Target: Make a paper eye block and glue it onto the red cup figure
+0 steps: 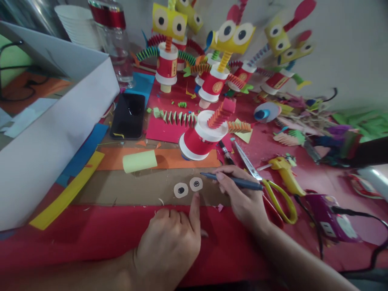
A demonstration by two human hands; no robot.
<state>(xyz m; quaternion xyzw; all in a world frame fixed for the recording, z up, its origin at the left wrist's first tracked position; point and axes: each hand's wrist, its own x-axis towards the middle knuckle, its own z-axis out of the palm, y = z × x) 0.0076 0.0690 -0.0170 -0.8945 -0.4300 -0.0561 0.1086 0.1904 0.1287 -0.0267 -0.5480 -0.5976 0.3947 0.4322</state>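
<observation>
Paper eyes [181, 190] lie side by side on brown cardboard [115, 188], with a pale yellow tube [139, 161] at their ten o'clock. The left disc carries a solid black pupil, a good pattern to match. At six o'clock the person's left hand [172, 244] grasps nothing that shows: its fingers curl except the index, which is set at the lower edge of the right disc [196, 184]. Light, steady pressure there should stop the paper from skidding. That disc's pupil is only ringed, with white between the lines. At its four o'clock, the right hand [242, 198] pinches a dark pen [245, 183], its tip near the disc's one o'clock edge; contact is unclear. Short strokes inside the outer ring would fill it cleanly.
</observation>
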